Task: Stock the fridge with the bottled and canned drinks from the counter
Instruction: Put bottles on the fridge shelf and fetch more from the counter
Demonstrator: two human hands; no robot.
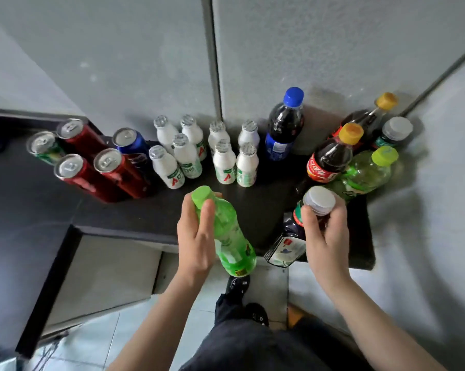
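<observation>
My left hand (pixel 196 236) grips a green bottle (pixel 231 236) with a green cap, lifted in front of the black counter's (pixel 151 220) edge. My right hand (pixel 326 234) grips a dark bottle (pixel 289 241) with a white cap by its neck, at the counter's front right. On the counter stand several cans (pixel 103 162) at the left, several small white milk bottles (pixel 207 153) in the middle, a dark bottle with a blue cap (pixel 283 127), and several more bottles (pixel 359 156) in the right corner.
Grey wall panels (pixel 306 49) rise behind the counter and along the right side. A pale cabinet front (pixel 100 274) lies below the counter's edge. My dark trousers and black shoes (pixel 242 303) stand on a light tiled floor. No fridge is in view.
</observation>
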